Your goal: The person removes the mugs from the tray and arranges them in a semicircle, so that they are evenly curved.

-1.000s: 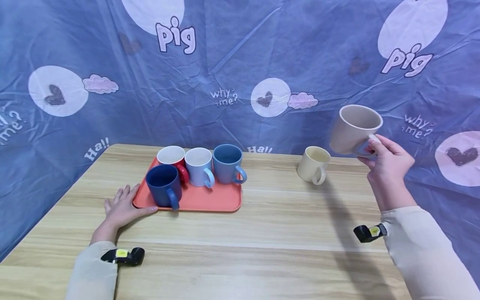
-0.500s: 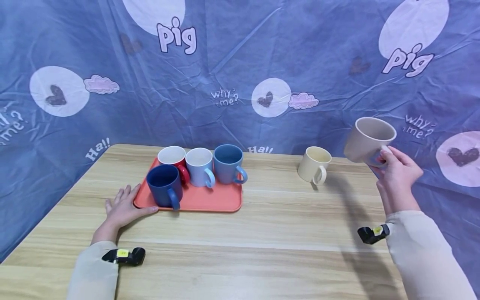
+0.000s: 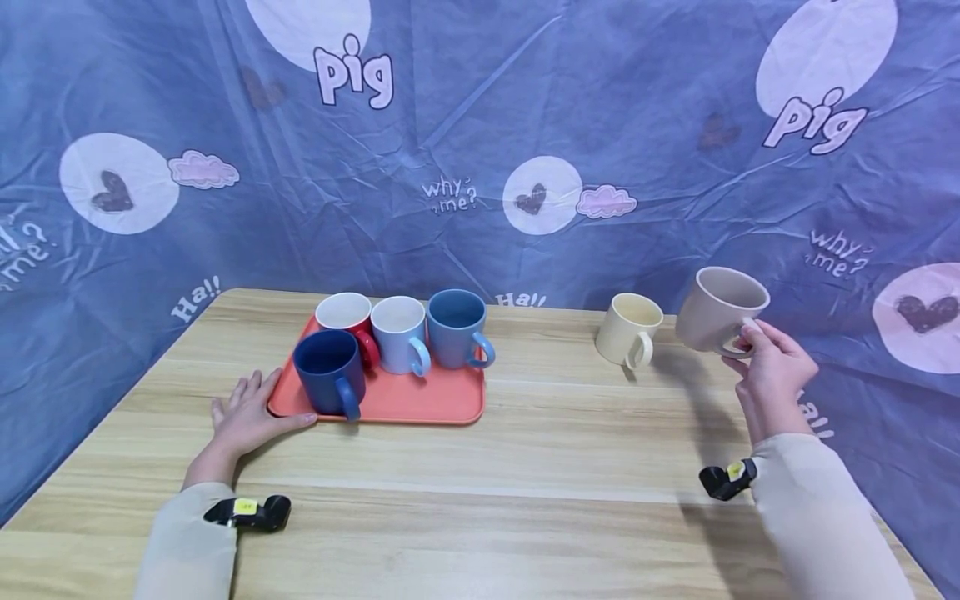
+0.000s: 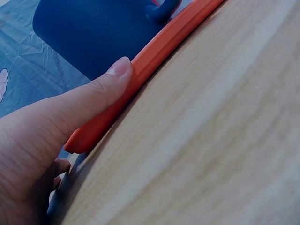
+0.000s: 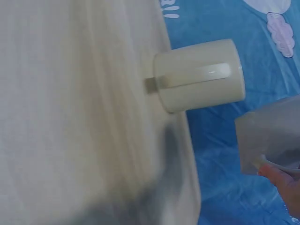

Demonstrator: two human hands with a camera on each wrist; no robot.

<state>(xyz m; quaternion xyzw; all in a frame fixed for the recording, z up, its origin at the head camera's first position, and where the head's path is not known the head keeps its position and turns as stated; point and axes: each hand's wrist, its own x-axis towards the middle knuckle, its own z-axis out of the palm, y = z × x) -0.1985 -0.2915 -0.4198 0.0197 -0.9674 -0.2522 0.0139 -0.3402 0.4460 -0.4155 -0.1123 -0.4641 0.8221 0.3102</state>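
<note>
My right hand [image 3: 772, 367] pinches the handle of a grey-beige mug [image 3: 716, 312], held in the air above the table's right rear. A cream mug [image 3: 628, 333] stands upright on the table just left of it. Spread at the front left corner of the coral tray [image 3: 420, 404], my left hand [image 3: 247, 421] rests with straight fingers on the table. In the left wrist view its thumb touches the tray's rim [image 4: 154, 58] beside the dark blue mug [image 4: 93, 33]. Part of the right hand and the held mug [image 5: 272, 136] is cut off in the right wrist view.
On the tray, a red mug [image 3: 343, 312], a light blue mug [image 3: 396, 337] and a medium blue mug [image 3: 453, 333] stand in a row behind the dark blue one. A blue printed cloth [image 3: 450, 125] hangs behind the wooden table [image 3: 480, 517].
The grey-beige mug in my right hand has come down, moving first right, then back left toward the cream mug. My left hand and the tray have stayed put.
</note>
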